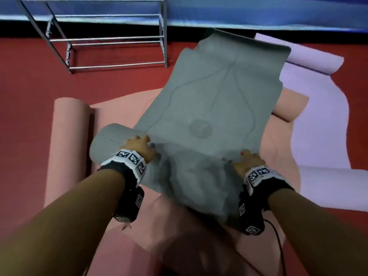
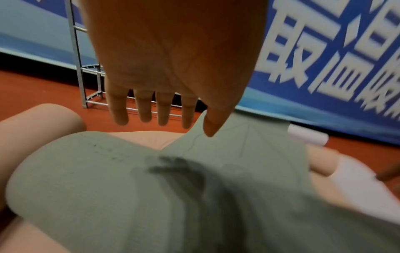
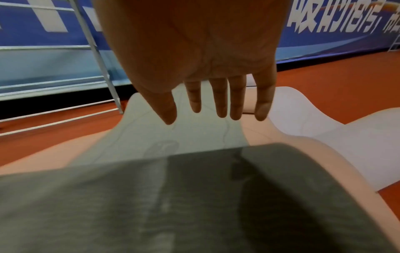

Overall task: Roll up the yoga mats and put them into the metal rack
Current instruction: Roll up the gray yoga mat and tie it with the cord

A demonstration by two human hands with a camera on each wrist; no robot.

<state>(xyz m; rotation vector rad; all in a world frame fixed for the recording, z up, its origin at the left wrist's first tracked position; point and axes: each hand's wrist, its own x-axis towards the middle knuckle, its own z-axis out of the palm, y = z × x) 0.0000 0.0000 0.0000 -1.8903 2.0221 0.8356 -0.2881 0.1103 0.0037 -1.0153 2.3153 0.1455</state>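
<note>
A grey-green yoga mat (image 1: 211,92) lies on top of a pink mat (image 1: 119,114) and a lilac mat (image 1: 316,120). Its near end is rolled into a thick roll (image 1: 179,176) across the middle of the head view. My left hand (image 1: 139,145) hovers just over the roll's left part, fingers straight and spread; the left wrist view shows the left hand (image 2: 162,118) a little above the roll (image 2: 129,188). My right hand (image 1: 250,158) is over the roll's right part; the right hand (image 3: 218,109) is flat, with its shadow on the roll (image 3: 194,196). The metal rack (image 1: 111,38) stands at the back left.
The pink mat has a rolled end (image 1: 67,124) at the left. The lilac mat curls up at the far right end (image 1: 310,58) and near right (image 1: 330,188). Red floor (image 1: 29,76) surrounds the mats. A blue banner wall (image 1: 258,12) runs behind the rack.
</note>
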